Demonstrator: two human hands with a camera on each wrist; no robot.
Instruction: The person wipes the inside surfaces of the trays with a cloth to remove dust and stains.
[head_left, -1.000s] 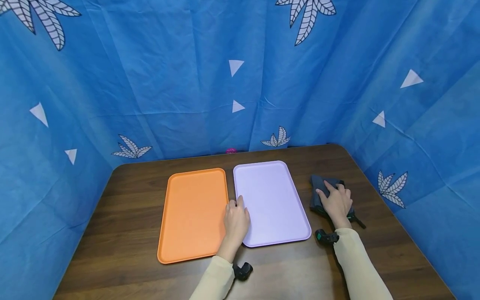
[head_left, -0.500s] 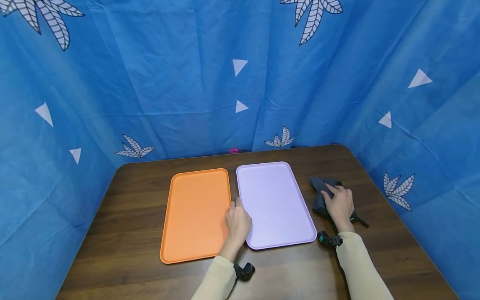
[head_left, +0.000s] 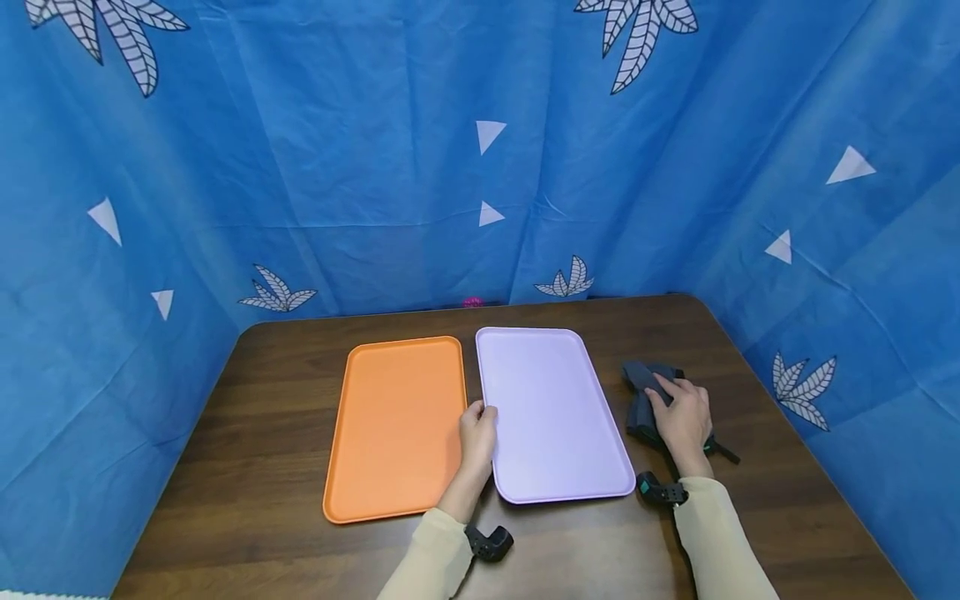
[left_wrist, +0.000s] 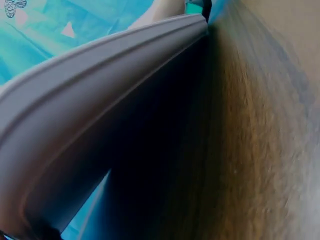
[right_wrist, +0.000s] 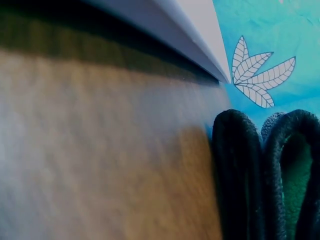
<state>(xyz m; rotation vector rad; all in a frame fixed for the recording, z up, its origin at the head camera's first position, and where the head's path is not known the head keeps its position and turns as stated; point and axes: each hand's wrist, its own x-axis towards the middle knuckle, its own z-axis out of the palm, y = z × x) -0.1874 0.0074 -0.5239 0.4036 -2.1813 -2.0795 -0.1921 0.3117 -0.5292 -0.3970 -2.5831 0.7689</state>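
A lavender tray (head_left: 555,412) lies right of the middle of the wooden table. My left hand (head_left: 477,429) grips its left long rim, fingers curled at the edge. In the left wrist view the tray's side wall (left_wrist: 100,82) fills the upper left, with a dark gap beneath it. At the right my right hand (head_left: 684,415) pinches a folded dark grey cloth (head_left: 643,412), thumb and fingers gathering its top layer. Up close, the right wrist view shows the cloth's thick dark folds (right_wrist: 237,175), greenish inside. The right palm hides part of the cloth.
An orange tray (head_left: 397,429) lies just left of the lavender one, close by my left hand. The brown table (head_left: 277,467) reaches back to a blue patterned curtain (head_left: 337,167), which also hangs along both sides. Black cameras (head_left: 489,543) are strapped to both wrists.
My left hand has gone from lying over the lavender tray's edge to gripping its rim. The right fingers have drawn together on the cloth, bunching it. The head view has shifted slightly.
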